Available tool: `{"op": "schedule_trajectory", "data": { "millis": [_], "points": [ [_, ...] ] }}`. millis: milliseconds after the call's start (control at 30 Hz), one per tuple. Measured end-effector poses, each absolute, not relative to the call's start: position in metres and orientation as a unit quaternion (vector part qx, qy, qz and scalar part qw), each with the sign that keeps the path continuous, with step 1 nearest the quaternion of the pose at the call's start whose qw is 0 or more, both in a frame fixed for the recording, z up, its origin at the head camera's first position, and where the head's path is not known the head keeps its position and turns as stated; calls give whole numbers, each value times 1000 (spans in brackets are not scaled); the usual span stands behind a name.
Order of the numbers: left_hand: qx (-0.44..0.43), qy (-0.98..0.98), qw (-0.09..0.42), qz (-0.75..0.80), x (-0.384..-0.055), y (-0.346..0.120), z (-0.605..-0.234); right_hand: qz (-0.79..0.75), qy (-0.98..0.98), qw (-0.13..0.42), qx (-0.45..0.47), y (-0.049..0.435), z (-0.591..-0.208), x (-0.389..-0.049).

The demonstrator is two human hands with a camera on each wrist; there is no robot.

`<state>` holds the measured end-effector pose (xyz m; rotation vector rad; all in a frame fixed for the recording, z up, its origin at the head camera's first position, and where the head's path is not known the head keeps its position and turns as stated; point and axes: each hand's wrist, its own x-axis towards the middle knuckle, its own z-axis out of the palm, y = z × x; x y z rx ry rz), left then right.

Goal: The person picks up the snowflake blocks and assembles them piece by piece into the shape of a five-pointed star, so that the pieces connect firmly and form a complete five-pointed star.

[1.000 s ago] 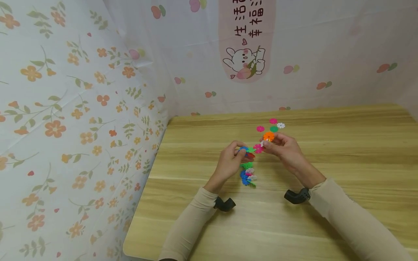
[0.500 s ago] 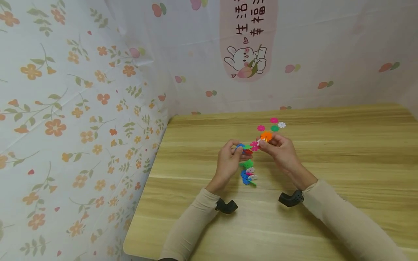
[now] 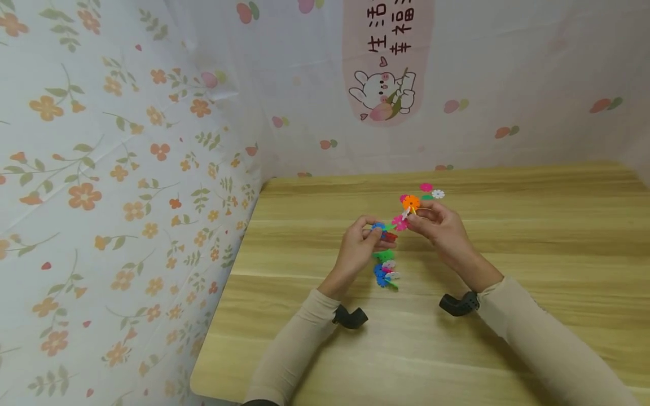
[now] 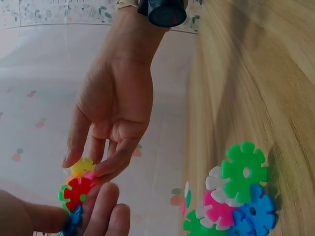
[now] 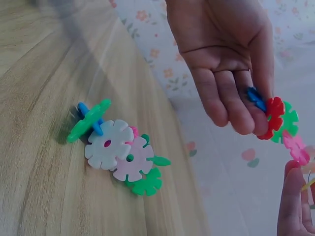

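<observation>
Between both hands stretches a joined chain of plastic snowflake discs, held above the table. My left hand (image 3: pixel 355 248) pinches the blue disc (image 3: pixel 378 226) at its left end; a red disc (image 4: pixel 78 193) and a green disc (image 5: pixel 288 119) sit beside it. My right hand (image 3: pixel 447 237) pinches the other end, around a white disc (image 3: pixel 405 213) and a yellow disc (image 4: pixel 83 167). The pink disc (image 3: pixel 399 224) lies in the middle of the chain, and the orange disc (image 3: pixel 411 203) stands up above the right fingertips.
Below the hands, a joined cluster of snowflake discs rests on the wooden table (image 3: pixel 304 242), with a green disc (image 4: pixel 244 172) and a white disc (image 5: pixel 109 146) among them. Loose pink (image 3: pixel 426 186) and white (image 3: pixel 438 194) discs lie behind. Patterned cloth (image 3: pixel 294 113) hangs at the back and left.
My right hand shifted left, then back right and slightly up. The orange disc has risen and tilted, now overlapping a loose pink disc in the head view. Both hands keep their hold.
</observation>
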<state>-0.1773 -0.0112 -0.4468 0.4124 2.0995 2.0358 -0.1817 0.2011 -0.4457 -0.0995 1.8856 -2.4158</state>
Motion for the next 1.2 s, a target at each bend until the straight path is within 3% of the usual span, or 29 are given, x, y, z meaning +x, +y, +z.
{"op": "schedule_trajectory", "data": {
  "millis": [300,600,867,1033,1200],
  "points": [
    [164,768,144,603,-178,-26,-444,-736,671,36,-79,205,-449,-186],
    [162,766,94,614,-183,-25,-438,-678,720,97,-109,197,-458,-185],
    [161,738,102,647,-182,-22,-441,-674,715,124,-138,194,-456,-182],
    [149,750,90,638,-183,-24,-444,-664,725,106,-151,196,-459,-190],
    [142,756,72,635,-184,-27,-444,-686,721,54,-78,208,-467,-212]
  ]
}}
